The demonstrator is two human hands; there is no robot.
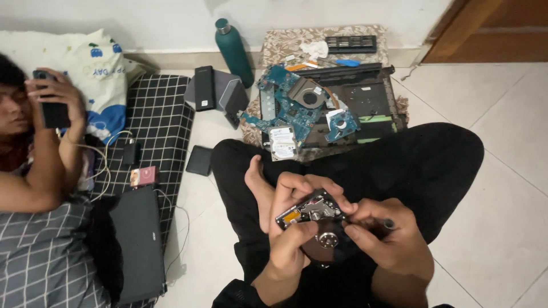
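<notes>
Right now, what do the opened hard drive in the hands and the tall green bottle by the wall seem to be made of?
The opened hard drive, held by the left hand and the right hand, looks like bare metal: its platter and silver parts shine with bright reflections. The green bottle is probably coated metal with a matte finish: soft highlight, silver-looking cap. Plastic cannot be ruled out.

I'm seeing the drive (317,219) sitting between my left hand (291,228) and right hand (388,236), over my crossed legs (411,165). Beyond the legs, a circuit board (291,108) is lying on a mat (285,43), a bottle (233,51) standing left of it. Far left, another person (34,171) is lying on a mattress (157,114).
</notes>
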